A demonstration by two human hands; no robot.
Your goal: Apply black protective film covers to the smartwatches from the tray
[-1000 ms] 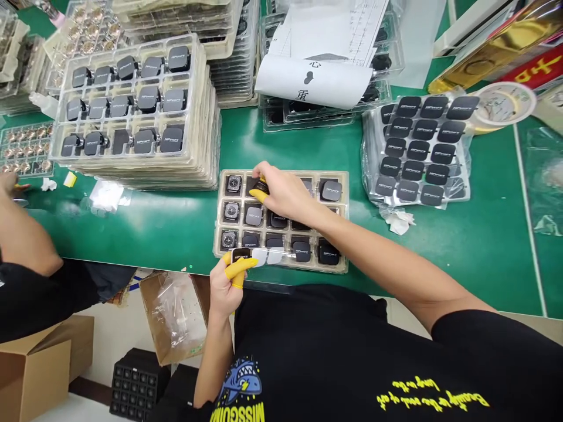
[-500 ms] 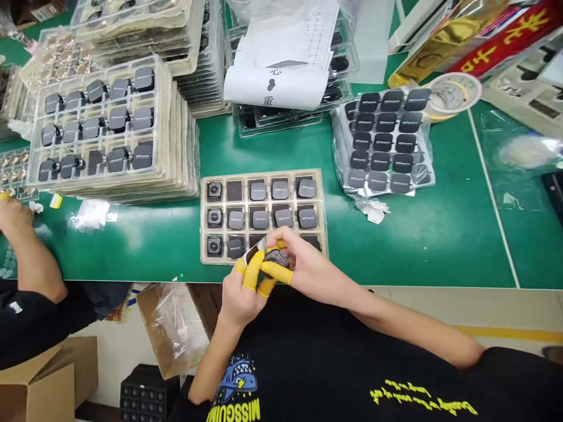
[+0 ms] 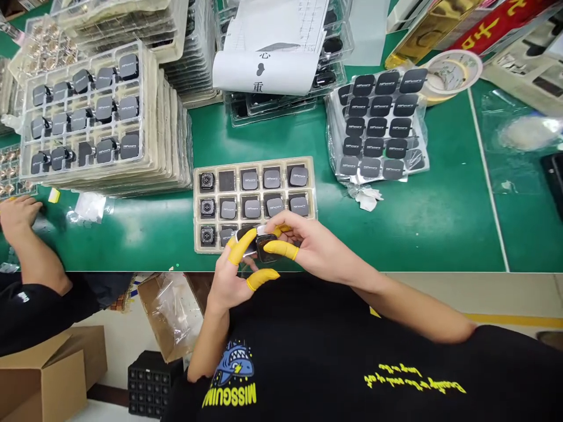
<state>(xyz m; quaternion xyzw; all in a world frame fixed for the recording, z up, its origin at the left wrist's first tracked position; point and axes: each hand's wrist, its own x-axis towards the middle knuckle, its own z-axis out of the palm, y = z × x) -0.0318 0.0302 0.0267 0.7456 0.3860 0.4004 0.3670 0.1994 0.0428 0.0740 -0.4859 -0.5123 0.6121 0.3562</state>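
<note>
Yellow finger cots cover several fingertips on both hands. My right hand (image 3: 308, 243) grips a black smartwatch case (image 3: 265, 248) between thumb and fingers, its dark glossy face turned up. At its left, my left hand (image 3: 229, 275) has a dark piece of film with a pale edge (image 3: 246, 241) at its index finger, apparently pinched against the fingers behind, while the thumb stands apart. Just beyond both hands lies a beige compartment tray (image 3: 196, 205). Watch cases showing their sensor backs (image 3: 207, 181) fill its left column; grey labelled squares (image 3: 272, 178) sit in most other compartments. My hands hide part of its front row.
Stacked trays of dark squares (image 3: 83, 117) stand at left. A sheet of black labelled stickers (image 3: 378, 126) lies right, near a tape roll (image 3: 453, 73). Papers (image 3: 268, 70) cover trays behind. Another person's hand (image 3: 20, 217) rests at far left. Cardboard boxes (image 3: 61, 375) stand below the table edge.
My left thumb has moved away from the watch case and spread toward me. The case now shows its dark face more fully. The whole view has shifted slightly.
</note>
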